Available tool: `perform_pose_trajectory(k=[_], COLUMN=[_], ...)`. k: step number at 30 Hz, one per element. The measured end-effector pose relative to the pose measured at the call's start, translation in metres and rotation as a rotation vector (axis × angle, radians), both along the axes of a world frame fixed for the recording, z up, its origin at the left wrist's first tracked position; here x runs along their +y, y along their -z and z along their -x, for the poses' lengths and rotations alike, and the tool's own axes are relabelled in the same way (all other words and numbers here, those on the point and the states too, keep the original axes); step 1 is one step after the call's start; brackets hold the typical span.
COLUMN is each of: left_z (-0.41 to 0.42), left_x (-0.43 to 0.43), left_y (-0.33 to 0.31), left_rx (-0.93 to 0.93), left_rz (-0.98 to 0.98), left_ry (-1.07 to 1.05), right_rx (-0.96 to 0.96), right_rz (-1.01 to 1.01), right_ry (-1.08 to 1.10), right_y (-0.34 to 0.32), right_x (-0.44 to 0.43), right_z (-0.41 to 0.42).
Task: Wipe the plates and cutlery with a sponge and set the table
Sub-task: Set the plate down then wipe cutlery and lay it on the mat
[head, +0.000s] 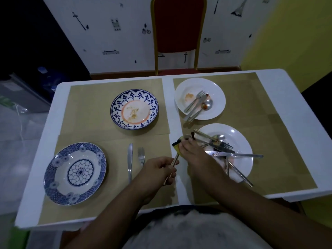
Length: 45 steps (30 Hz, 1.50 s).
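At plate [239, 134] edge, sponge [177, 147] on chopsticks [172, 164]

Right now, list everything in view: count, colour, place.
Table: one, white, centre.
Mats: four, tan, covering it.
Near patterned plate: one, blue and white, near-left mat.
Far patterned plate: one, blue with orange ring, far-left mat.
Far plain plate: one, white, far-right mat.
Near plain plate: one, white, near-right mat.
Cutlery: several pieces, silver, on both plain plates.
Knife: one, silver, near-left mat.
Fork: one, silver, beside the knife.
Chair: one, red and gold, far side.
Chopsticks: one pair, pale, held near centre.
Sponge: one, yellow and dark, at their far end.
Left hand: grips the chopsticks.
Right hand: grips the sponge.
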<state>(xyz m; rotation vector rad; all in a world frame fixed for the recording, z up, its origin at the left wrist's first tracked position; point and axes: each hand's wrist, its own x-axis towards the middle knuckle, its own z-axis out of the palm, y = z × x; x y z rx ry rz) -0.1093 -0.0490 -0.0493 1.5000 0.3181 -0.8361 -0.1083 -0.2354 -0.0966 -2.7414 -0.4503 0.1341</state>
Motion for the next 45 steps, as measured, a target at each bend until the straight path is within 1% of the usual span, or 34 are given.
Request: perform_pose_trajectory(k=[2, 4, 6, 8, 10, 12, 14, 16, 20, 22, 24, 28, 31, 33, 35, 37, 40, 41, 44, 45], left_z=[0.002, 0.005, 0.007, 0.004, 0.002, 0.001, 0.002, 0.003, 0.001, 0.002, 0.004, 0.009, 0.015, 0.019, 0.019, 0.014, 0.009, 0.01, 0.016, 0.017], left_x=[0.004, 0.005, 0.005, 0.006, 0.008, 0.01, 0.01, 0.009, 0.004, 0.003, 0.005, 0.014, 0.019, 0.021, 0.022, 0.023, 0.024, 0.024, 0.025, 0.024], left_y=[0.003, 0.005, 0.006, 0.007, 0.01, 0.014, 0.018, 0.02, 0.012, 0.007, 0.006, 0.01, 0.011, 0.011, 0.01, 0.009, 0.008, 0.009, 0.015, 0.018], left_rx=[-0.016, -0.026, -0.002, 0.026, 0.044, 0.045, 0.032, 0.032, 0.12, 0.114, 0.082, 0.032, 0.025, 0.036, 0.055, 0.057, 0.028, 0.027, 0.053, 0.067], left_rz=[-0.004, -0.018, -0.043, -0.102, -0.162, -0.198, -0.236, -0.216, -0.045, 0.014, 0.017, -0.039, -0.066, -0.041, -0.016, -0.014, -0.007, -0.018, -0.086, -0.116], left_ry=[0.01, 0.028, 0.004, -0.029, -0.051, -0.094, -0.156, -0.208, -0.302, -0.303, -0.28, -0.263, -0.24, -0.26, -0.282, -0.29, -0.28, -0.273, -0.279, -0.29], right_rx=[-0.006, -0.033, 0.005, 0.069, 0.094, 0.09, 0.028, -0.022, -0.038, -0.043, -0.028, -0.019, 0.054, 0.088, 0.087, 0.028, -0.015, 0.002, 0.142, 0.158], right_rz=[-0.003, -0.003, -0.037, -0.184, -0.332, -0.39, -0.436, -0.416, -0.291, -0.186, -0.126, -0.116, -0.142, -0.165, -0.235, -0.304, -0.256, -0.234, -0.215, -0.217], right_ry=[-0.061, 0.023, 0.151, 0.297, 0.402, 0.446, 0.419, 0.317, 0.046, -0.128, -0.217, -0.189, -0.008, 0.094, 0.162, 0.137, -0.05, -0.066, 0.084, 0.135], right_y=[0.003, 0.002, 0.003, -0.005, -0.021, -0.033, -0.04, -0.04, -0.023, -0.006, 0.005, 0.007, 0.004, -0.002, -0.01, -0.017, -0.015, -0.011, -0.002, -0.001], right_x=[0.001, -0.007, -0.014, -0.015, -0.014, -0.012, -0.005, 0.006, 0.026, 0.032, 0.034, 0.029, 0.028, 0.024, 0.022, 0.027, 0.04, 0.04, 0.033, 0.031], right_z=[0.006, -0.005, -0.02, -0.029, -0.031, -0.029, -0.027, -0.022, -0.004, 0.002, -0.001, -0.02, -0.032, -0.04, -0.043, -0.037, -0.021, -0.021, -0.031, -0.034])
